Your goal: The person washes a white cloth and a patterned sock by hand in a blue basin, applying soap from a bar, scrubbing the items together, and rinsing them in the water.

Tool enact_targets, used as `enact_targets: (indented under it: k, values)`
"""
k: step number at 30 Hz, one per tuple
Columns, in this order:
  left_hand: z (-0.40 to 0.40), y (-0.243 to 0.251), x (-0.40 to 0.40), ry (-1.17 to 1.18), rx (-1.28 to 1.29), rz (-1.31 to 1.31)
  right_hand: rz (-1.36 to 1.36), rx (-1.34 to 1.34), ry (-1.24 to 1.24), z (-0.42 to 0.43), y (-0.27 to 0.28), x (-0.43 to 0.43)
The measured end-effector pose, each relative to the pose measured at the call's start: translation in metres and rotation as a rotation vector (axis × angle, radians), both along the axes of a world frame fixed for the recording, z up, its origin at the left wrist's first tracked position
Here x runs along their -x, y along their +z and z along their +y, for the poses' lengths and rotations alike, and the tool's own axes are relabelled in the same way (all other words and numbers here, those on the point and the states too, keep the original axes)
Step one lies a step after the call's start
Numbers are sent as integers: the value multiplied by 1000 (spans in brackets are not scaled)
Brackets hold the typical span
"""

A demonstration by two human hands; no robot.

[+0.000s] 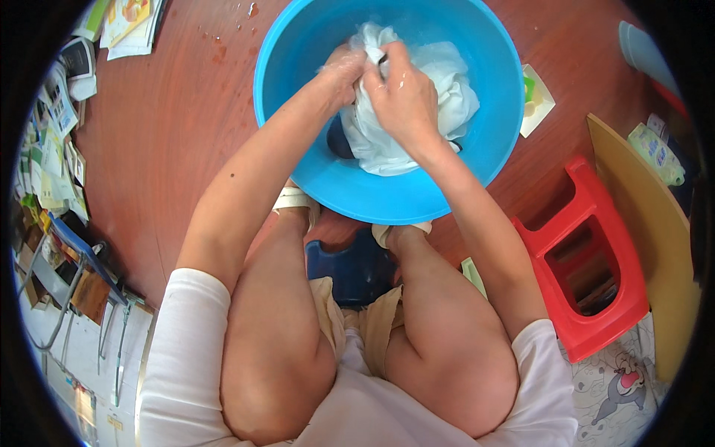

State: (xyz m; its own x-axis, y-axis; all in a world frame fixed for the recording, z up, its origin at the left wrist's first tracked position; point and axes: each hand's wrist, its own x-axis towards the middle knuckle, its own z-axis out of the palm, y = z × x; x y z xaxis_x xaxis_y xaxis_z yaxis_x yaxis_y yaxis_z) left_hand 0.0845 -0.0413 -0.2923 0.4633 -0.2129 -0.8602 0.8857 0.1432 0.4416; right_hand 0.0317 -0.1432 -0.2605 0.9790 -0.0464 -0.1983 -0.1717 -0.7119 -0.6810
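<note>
A round blue plastic basin [357, 195] stands on the floor before me, with wet white cloth [385, 151] bunched inside it. My left hand [343, 72] grips an upper fold of this cloth on the left side. Close beside it, my right hand [405, 92] pinches the same raised fold between thumb and fingers, and both hands look wet. More white cloth spreads to the right of my right hand. A dark navy fabric part [338, 138] shows at the lower left of the bundle. Some fingertips are hidden by the cloth.
A red plastic stool [600, 207] is at the right, by a curved wooden panel [642, 223]. A small white tray [540, 114] touches the view beside the basin. Papers [56, 162] and a folding chair [84, 257] are at the left. A dark blue stool [354, 268] is beneath me.
</note>
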Motion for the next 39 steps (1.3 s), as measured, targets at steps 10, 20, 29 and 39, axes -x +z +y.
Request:
enact_targets:
  k: [10, 20, 29, 39]
  values:
    - [22, 5, 15, -45, 122, 1, 150, 33, 8, 11, 22, -5]
    - [32, 13, 5, -468, -412, -741, -336, 458, 100, -40, -54, -5]
    - [-7, -34, 9, -239, -105, -280, 166, 184, -121, -45, -65, -26]
    - [3, 3, -20, -684, -95, -404, 159, 201, -140, -51, -14, -30]
